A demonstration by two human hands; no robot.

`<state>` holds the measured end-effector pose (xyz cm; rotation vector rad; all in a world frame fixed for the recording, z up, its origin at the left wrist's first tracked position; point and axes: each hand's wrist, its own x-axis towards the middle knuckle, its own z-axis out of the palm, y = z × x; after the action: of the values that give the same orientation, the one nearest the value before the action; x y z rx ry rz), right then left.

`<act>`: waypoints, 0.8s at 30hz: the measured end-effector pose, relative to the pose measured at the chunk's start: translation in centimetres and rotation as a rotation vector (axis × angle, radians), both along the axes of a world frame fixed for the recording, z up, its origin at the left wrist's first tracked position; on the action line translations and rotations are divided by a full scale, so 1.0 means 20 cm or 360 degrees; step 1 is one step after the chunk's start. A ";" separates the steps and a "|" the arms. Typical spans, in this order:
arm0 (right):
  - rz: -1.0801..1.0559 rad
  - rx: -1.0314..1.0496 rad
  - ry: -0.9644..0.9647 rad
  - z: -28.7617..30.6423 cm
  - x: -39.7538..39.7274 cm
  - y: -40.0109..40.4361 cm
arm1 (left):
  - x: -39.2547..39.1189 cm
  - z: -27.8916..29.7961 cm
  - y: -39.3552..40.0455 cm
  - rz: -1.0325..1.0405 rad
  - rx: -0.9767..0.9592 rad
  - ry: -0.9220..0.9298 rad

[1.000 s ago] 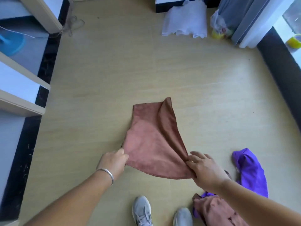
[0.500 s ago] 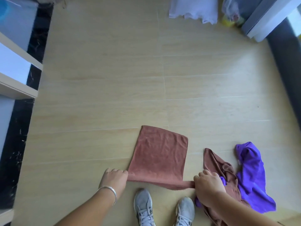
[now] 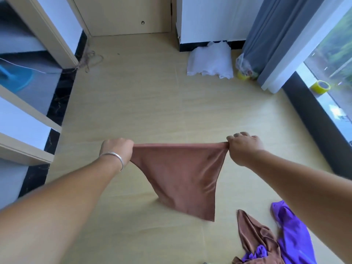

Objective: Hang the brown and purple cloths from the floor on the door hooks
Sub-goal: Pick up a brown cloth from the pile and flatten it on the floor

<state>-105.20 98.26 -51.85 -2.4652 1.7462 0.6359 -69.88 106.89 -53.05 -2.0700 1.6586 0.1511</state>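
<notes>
Wood floor (image 3: 133,115); both hands, left (image 3: 116,151) and right (image 3: 243,147), pinch brown cloth (image 3: 181,178) corners, stretched mid-air at centre, likely readying for hooks. Purple cloth (image 3: 291,231) on floor, 5 o'clock.

White cloth (image 3: 210,60) lies crumpled beside grey curtain (image 3: 276,35); yellow tape roll (image 3: 320,86) on sill.

Brown cloth (image 3: 181,174): plain rust-brown, held up off the floor (image 3: 144,103), top edge pulled taut and level, body sagging to a point lower right. Second brown cloth (image 3: 253,235): crumpled on the floor at bottom right, part of it draped over purple fabric. Purple cloth (image 3: 291,235): bright violet, bunched on the floor, touching the second brown cloth's right side.
</notes>
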 end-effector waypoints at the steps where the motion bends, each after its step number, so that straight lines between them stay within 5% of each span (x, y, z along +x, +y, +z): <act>1: -0.0007 -0.0072 -0.0044 0.08 0.01 -0.07 | 0.03 0.09 -0.07 0.0025 -0.0085 0.0007; 6: -0.0016 -0.0339 -0.0254 0.39 0.07 -0.31 | 0.17 0.45 -0.27 0.0106 -0.0463 0.0031; 11: 0.0114 -0.0397 -0.0366 0.40 0.04 -0.33 | 0.22 0.52 -0.21 -0.0026 -0.0589 -0.0003; 16: 0.0257 0.0251 -0.0291 0.05 -0.08 -0.09 | 0.18 0.22 0.14 -0.0483 -0.0235 0.0152; 24: 0.0404 0.0885 -0.0081 -0.61 -0.35 0.52 | -0.04 -0.46 0.79 -0.0447 0.0306 0.0623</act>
<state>-112.14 108.62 -64.00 -2.2785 1.0504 0.9187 -70.78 122.60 -62.22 -1.7194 2.0525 0.6281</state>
